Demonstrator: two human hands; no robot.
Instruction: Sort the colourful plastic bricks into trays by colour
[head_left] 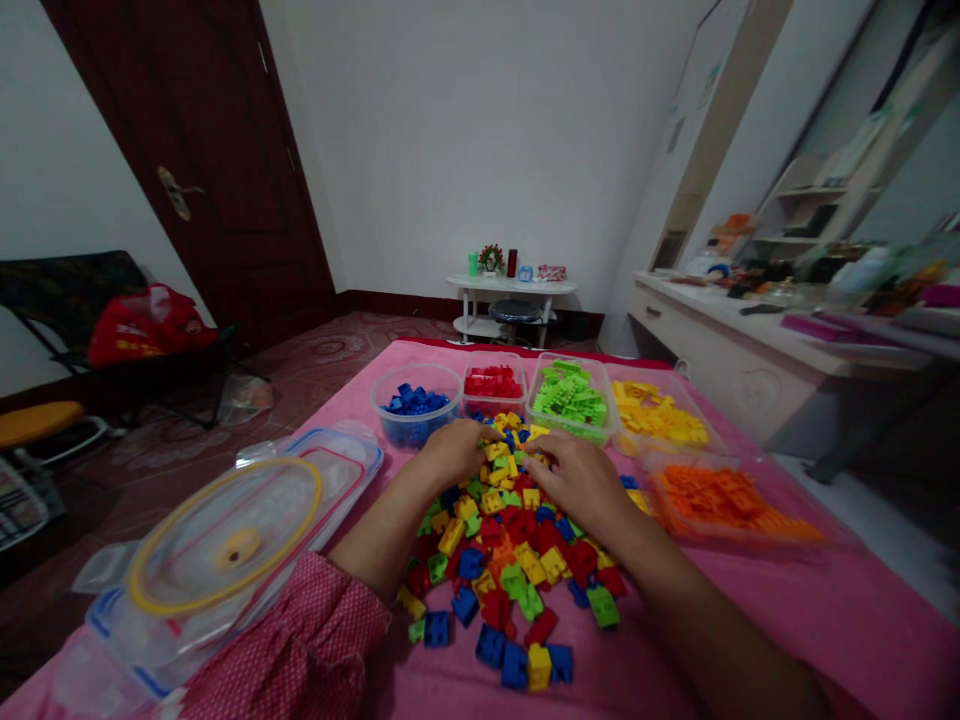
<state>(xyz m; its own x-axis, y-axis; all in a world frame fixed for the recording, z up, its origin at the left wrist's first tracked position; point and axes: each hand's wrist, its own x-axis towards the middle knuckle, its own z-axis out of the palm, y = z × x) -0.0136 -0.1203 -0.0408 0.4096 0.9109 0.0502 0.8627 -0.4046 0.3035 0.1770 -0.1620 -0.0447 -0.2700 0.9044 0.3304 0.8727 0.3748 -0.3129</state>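
A heap of mixed toy building bricks point(517, 530) in red, yellow, blue, green and orange lies on the pink cloth in front of me. Over its far left side, my left hand point(459, 452) reaches in with fingertips touching yellow bricks; the fingers are partly hidden but look outstretched. My right hand point(576, 472) is across from it on the right, thumb and forefinger apart among the bricks, with no brick plainly gripped. Beyond the hands stand tubs of blue bricks point(416, 402), red bricks point(493, 382), green bricks point(570, 393) and yellow bricks point(660, 413). Orange bricks point(731, 500) fill a tub at the right.
Stacked clear lids point(225, 540) with coloured seals lie on the left of the pink cloth point(780, 620). A white side table point(510, 285) and a round stool point(515, 311) stand by the wall. On the right is a cluttered dresser point(720, 320); on the left, a chair with a red bag point(150, 325).
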